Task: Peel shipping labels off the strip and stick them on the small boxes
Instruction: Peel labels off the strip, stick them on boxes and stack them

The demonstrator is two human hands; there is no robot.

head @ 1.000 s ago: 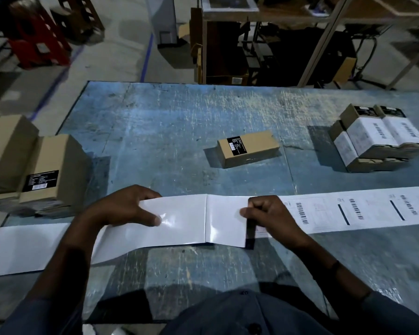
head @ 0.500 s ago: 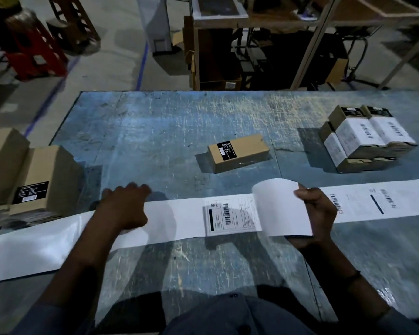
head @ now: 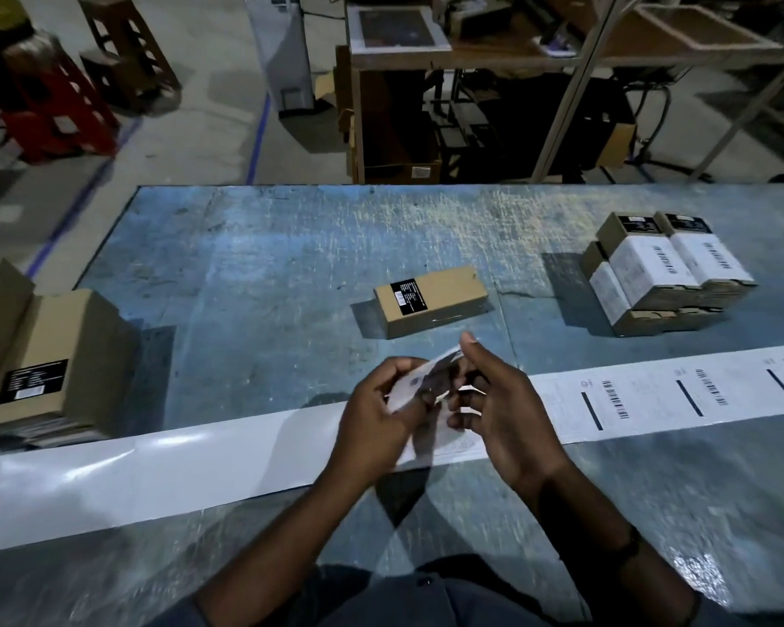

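A long white label strip [head: 680,395] lies across the blue table [head: 254,282], printed labels on its right part, bare glossy backing on its left. My left hand [head: 376,418] and my right hand [head: 503,414] are raised together above the strip, both pinching one peeled white label [head: 408,389] between them. A small brown box [head: 440,300] with a black sticker lies flat just beyond my hands, apart from them.
Several small boxes [head: 666,273] with white labels on them are stacked at the right. Larger brown boxes [head: 60,355] stand at the table's left edge. Beyond the far edge are shelving [head: 471,97] and red stools [head: 55,110] on the floor.
My right hand peeled a label off the strip and lifted it; my left hand left the backing and came up to grip the label too. The strip now lies flat.
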